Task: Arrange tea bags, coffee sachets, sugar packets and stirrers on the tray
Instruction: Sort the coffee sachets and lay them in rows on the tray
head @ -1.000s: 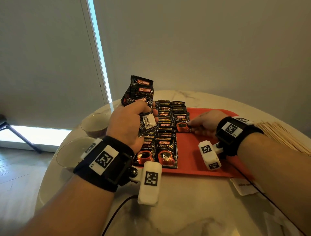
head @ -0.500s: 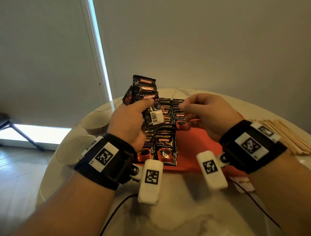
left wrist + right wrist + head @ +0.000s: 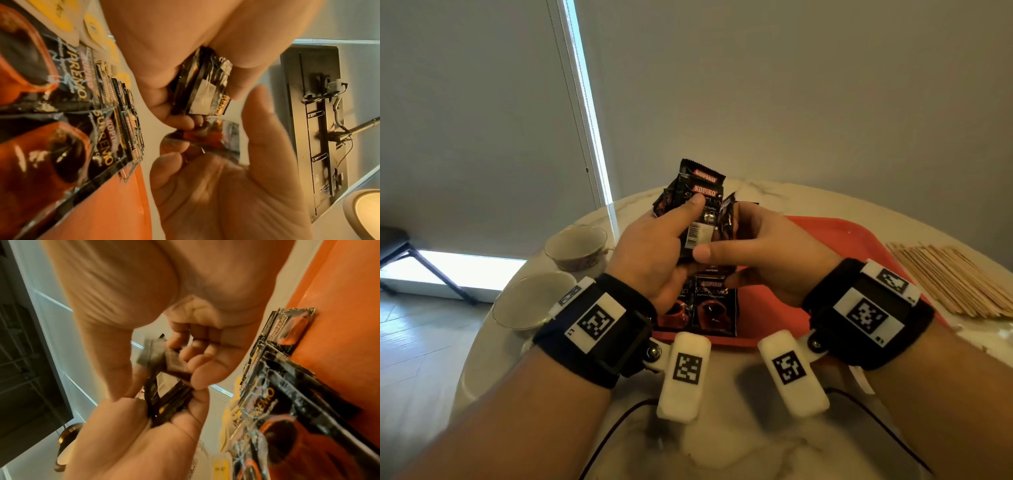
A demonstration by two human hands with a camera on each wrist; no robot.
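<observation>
With the right hand [image 3: 763, 253] brought up from the tray [image 3: 859, 240], one coffee sachet [image 3: 727, 219] is being pinched off the bundle [image 3: 698, 192] gripped by the left hand [image 3: 654, 253], at its three o'clock, for laying down next.

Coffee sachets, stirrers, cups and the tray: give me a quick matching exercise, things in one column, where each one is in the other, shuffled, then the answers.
Things:
1. Fanned coffee sachets
2. Wooden stirrers
3. Two cups
4. Overlapping sachet rows

Places:
A. On the table, right of the red tray
B. Lying on the tray
C. Gripped in the left hand, with the right hand pinching one
D. On the table, left of the tray

Pairs: 1-C, 2-A, 3-D, 4-B
</observation>
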